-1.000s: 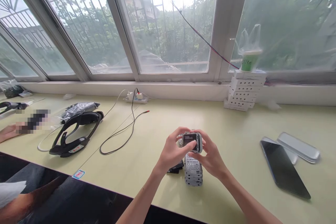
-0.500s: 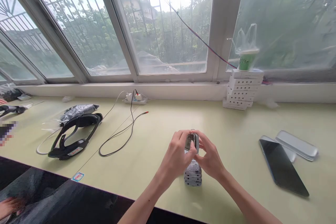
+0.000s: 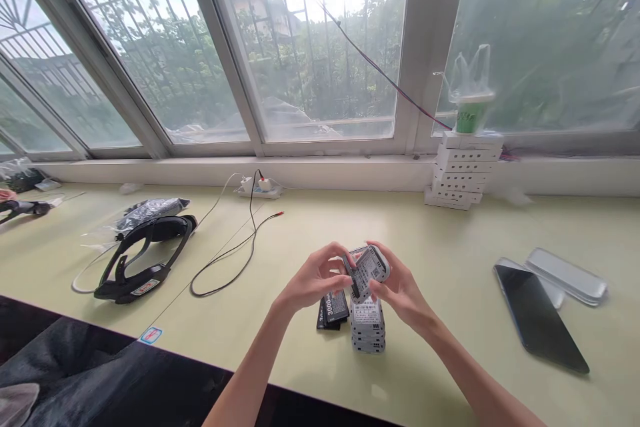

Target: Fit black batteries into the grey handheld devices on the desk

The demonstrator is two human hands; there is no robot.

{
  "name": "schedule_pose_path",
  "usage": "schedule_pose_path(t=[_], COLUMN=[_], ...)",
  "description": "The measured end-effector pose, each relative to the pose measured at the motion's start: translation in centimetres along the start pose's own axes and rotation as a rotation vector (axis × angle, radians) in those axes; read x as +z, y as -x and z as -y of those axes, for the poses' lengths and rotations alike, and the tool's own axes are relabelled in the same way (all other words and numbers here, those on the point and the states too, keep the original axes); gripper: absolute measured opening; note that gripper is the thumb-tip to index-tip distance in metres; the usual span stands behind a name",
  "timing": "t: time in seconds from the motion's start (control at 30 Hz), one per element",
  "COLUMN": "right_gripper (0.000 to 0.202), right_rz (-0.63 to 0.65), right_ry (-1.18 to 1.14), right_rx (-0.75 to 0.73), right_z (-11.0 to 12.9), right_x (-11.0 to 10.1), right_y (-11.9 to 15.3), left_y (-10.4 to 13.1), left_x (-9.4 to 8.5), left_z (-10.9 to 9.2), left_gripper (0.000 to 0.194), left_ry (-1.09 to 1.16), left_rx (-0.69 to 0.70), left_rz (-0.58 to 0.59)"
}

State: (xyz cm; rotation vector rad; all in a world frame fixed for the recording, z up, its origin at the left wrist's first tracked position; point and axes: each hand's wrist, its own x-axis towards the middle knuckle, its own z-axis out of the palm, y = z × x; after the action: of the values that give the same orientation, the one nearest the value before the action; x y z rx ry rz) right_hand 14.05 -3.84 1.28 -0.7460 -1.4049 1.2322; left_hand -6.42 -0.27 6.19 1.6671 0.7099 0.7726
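My right hand [image 3: 403, 287] grips a small white-grey electronic device [image 3: 371, 272], tilted, with a printed label and code square facing me. The fingers of my left hand [image 3: 316, 275] are closed at the device's left edge, where a dark part shows; whether this is a battery cannot be made out. Below the hands stands a stack of similar white devices [image 3: 368, 330], a printed label on its top one. Beside the stack, under my left hand, lie black batteries [image 3: 334, 310] marked 3000, partly overlapping.
A black phone [image 3: 540, 320] lies at right over clear-looking cases [image 3: 567, 275]. White boxes [image 3: 460, 173] bear a green cup [image 3: 470, 113] near the window. At left are a black headset [image 3: 145, 260], a loose cable [image 3: 253, 240] and a power strip [image 3: 260, 193].
The held device has turned, so its labelled face now shows instead of its dark face. My left hand has shifted left and up, uncovering the black batteries.
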Motion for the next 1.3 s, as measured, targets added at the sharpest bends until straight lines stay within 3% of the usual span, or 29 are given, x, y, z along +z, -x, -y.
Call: schedule_pose_path(t=[0.13,0.3,0.4,0.5,0.6,0.83,1.07,1.3], right_gripper=[0.066,0.058,0.048,0.043,0.045,0.049,0.043,0.037], right_rz=[-0.036,-0.146,-0.244,-0.325,-0.341,-0.251,-0.200,-0.245], right_ry=[-0.050,-0.234,-0.275,-0.198,-0.100,0.083,0.219,0.451], right_rx=[0.076,0.168,0.230,0.287,0.338,0.282,0.200,0.054], right_z=[0.4,-0.4,-0.9,-1.3,-1.5,-2.3,-2.3,-2.5], right_x=[0.0,-0.2,-0.6,-0.7,-0.5,-0.1,-0.2,-0.3], right_y=[-0.2,-0.5,-0.7,-0.8,-0.7,-0.5,-0.4,-0.6], left_y=[-0.2,-0.1,0.5,1.4,2.1,2.4,0.2,-3.6], left_x=[-0.2,-0.5,-1.1,-1.3,-0.9,-0.7,-1.2,-1.3], left_z=[1.4,2.2,2.5,3.5,4.8,6.2,4.7,5.1], left_gripper=[0.035,0.034,0.036,0.039,0.039,0.031,0.026,0.048], left_ry=[0.080,0.089,0.050,-0.020,-0.130,-0.498,-0.764,-0.838], left_rx=[-0.006,0.060,-0.066,-0.259,-0.347,-0.239,-0.168,-0.137], left_rz=[-0.065,-0.364,-0.468,-0.445,-0.397,-0.354,-0.375,-0.126])
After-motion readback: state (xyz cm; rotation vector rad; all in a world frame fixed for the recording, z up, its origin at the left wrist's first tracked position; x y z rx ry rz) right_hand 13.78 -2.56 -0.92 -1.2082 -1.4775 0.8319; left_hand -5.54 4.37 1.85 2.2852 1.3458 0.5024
